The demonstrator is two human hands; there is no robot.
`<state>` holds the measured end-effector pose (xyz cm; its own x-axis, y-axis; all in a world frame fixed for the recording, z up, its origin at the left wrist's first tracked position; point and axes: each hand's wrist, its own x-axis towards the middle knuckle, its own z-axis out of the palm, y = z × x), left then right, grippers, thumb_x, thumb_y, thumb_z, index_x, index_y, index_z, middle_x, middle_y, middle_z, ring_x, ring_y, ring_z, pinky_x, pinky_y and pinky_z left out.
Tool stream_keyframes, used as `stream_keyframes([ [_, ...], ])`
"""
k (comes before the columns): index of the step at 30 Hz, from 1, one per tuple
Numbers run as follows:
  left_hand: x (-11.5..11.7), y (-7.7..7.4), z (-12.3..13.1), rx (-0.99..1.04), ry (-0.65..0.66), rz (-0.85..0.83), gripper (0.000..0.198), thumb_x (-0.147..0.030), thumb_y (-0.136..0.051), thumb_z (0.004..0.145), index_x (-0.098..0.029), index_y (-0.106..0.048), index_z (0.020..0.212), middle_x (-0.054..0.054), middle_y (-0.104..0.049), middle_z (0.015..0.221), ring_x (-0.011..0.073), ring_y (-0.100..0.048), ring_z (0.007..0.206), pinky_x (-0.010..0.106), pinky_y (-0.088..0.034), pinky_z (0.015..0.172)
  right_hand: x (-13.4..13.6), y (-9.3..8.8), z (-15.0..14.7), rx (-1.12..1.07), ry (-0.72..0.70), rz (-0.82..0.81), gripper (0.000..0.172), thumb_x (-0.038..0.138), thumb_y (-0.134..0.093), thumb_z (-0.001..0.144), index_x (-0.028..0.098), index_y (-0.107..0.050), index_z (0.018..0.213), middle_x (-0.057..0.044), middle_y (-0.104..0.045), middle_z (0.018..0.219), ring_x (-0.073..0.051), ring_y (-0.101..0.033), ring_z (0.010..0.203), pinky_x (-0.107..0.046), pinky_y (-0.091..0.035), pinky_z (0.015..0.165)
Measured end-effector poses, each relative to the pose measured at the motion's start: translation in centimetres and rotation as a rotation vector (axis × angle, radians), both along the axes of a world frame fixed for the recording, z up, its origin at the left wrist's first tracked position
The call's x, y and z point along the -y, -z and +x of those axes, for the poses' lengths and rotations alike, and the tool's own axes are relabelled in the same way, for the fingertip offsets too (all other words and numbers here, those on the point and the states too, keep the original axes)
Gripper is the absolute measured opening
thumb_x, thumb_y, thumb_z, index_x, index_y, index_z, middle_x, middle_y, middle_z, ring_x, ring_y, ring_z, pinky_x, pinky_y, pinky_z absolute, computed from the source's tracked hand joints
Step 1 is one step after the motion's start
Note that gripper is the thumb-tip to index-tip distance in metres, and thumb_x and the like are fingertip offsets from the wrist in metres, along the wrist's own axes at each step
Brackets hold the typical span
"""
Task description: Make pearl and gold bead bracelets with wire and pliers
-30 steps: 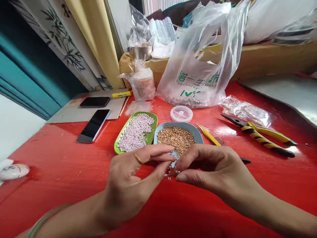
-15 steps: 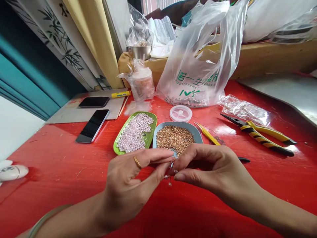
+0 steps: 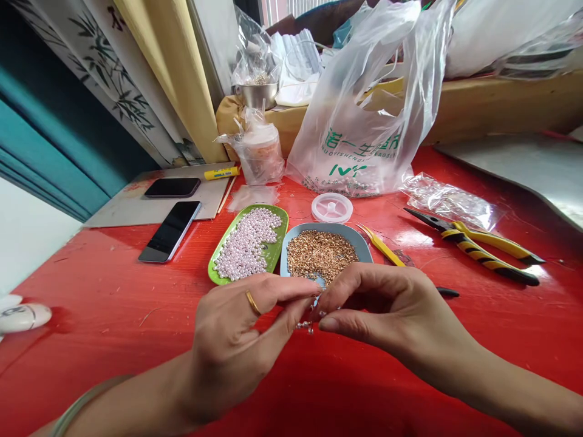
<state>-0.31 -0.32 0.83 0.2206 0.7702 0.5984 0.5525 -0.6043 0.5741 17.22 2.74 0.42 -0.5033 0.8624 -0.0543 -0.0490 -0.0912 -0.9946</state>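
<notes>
One beaded strand (image 3: 304,326) was pinched in the fingertips of the left hand (image 3: 234,340) and right hand (image 3: 405,309), its drooping part pointed downward, its long axis mostly hidden. Beyond were set one green tray (image 3: 274,254), one blue tray (image 3: 364,249), two phones (image 3: 169,233).

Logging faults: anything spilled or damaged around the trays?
Nothing stands out: pale beads lie inside the green tray, gold pieces inside the blue tray. The beaded piece between the left hand and right hand is too small to check.
</notes>
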Motion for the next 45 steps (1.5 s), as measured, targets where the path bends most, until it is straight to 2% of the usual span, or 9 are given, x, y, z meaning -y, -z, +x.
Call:
stream_keyframes([
  [7, -0.05, 0.33, -0.12, -0.04, -0.025, 0.042, 0.017, -0.008, -0.061, 0.081, -0.02, -0.065, 0.092, -0.003, -0.074, 0.075, 0.01, -0.069, 0.063, 0.018, -0.059, 0.061, -0.02, 0.0, -0.12, -0.03, 0.02, 0.008, 0.011, 0.021, -0.075, 0.067, 0.017, -0.065, 0.066, 0.0, -0.069, 0.068, -0.011, -0.062, 0.063, -0.022, -0.051, 0.059],
  [15, -0.05, 0.36, -0.12, -0.078, -0.038, 0.101, 0.016, -0.007, -0.062, 0.079, -0.016, -0.067, 0.092, 0.0, -0.075, 0.079, 0.0097, -0.07, 0.067, 0.016, -0.058, 0.066, -0.08, -0.3, -0.36, -0.101, 0.029, -0.112, 0.015, 0.022, -0.078, 0.063, 0.016, -0.064, 0.065, 0.001, -0.067, 0.066, -0.008, -0.061, 0.063, -0.018, -0.049, 0.058],
  [23, 0.08, 0.46, -0.14, -0.085, -0.019, 0.062, 0.027, -0.002, -0.059, 0.078, -0.018, -0.065, 0.1, 0.0, -0.076, 0.089, 0.0113, -0.07, 0.077, 0.019, -0.059, 0.072, -0.16, -0.66, -0.4, -0.14, 0.059, -0.209, 0.017, 0.017, -0.082, 0.057, 0.016, -0.066, 0.061, 0.002, -0.065, 0.063, -0.008, -0.059, 0.06, -0.017, -0.049, 0.055],
  [27, 0.12, 0.44, 0.13, 0.106, 0.014, -0.067, 0.027, -0.003, -0.06, 0.078, -0.02, -0.066, 0.097, -0.001, -0.076, 0.089, 0.0113, -0.071, 0.078, 0.017, -0.059, 0.072, 0.04, -0.48, -0.32, -0.149, 0.074, -0.144, 0.015, 0.022, -0.08, 0.061, 0.017, -0.066, 0.064, 0.001, -0.067, 0.066, -0.01, -0.062, 0.063, -0.021, -0.052, 0.062],
  [33, -0.24, 0.13, 0.57, 0.483, 0.101, -0.369, 0.032, 0.0, -0.06, 0.076, -0.024, -0.065, 0.097, -0.004, -0.076, 0.088, 0.0114, -0.072, 0.08, 0.013, -0.059, 0.069, 0.28, -0.09, -0.07, -0.091, 0.104, 0.004, 0.014, 0.025, -0.076, 0.068, 0.018, -0.064, 0.068, -0.001, -0.067, 0.069, -0.013, -0.064, 0.066, -0.024, -0.054, 0.064],
  [37, -0.33, 0.03, 0.59, 0.505, 0.124, -0.493, 0.03, -0.005, -0.067, 0.073, -0.022, -0.066, 0.098, 0.0, -0.076, 0.088, 0.0145, -0.072, 0.072, 0.016, -0.061, 0.061, 0.42, -0.25, -0.13, -0.077, 0.149, 0.072, 0.013, 0.023, -0.075, 0.069, 0.018, -0.063, 0.071, 0.001, -0.066, 0.07, -0.012, -0.066, 0.065, -0.022, -0.055, 0.062],
  [40, -0.21, 0.16, 0.61, 0.432, 0.124, -0.457, 0.028, -0.006, -0.071, 0.069, -0.022, -0.071, 0.093, 0.0, -0.077, 0.078, 0.0149, -0.072, 0.062, 0.018, -0.061, 0.057, 0.52, -0.45, -0.21, -0.066, 0.182, 0.08, 0.02, 0.017, -0.075, 0.067, 0.02, -0.06, 0.08, 0.002, -0.068, 0.068, -0.011, -0.066, 0.063, -0.02, -0.053, 0.058],
  [45, -0.15, 0.37, 0.63, 0.348, 0.108, -0.283, 0.031, 0.0, -0.069, 0.069, -0.024, -0.073, 0.088, -0.001, -0.077, 0.079, 0.0148, -0.072, 0.064, 0.019, -0.061, 0.058, 0.45, -0.65, -0.41, -0.056, 0.163, 0.014, 0.028, 0.017, -0.075, 0.067, 0.021, -0.055, 0.087, 0.003, -0.069, 0.064, -0.011, -0.064, 0.057, -0.021, -0.049, 0.051],
])
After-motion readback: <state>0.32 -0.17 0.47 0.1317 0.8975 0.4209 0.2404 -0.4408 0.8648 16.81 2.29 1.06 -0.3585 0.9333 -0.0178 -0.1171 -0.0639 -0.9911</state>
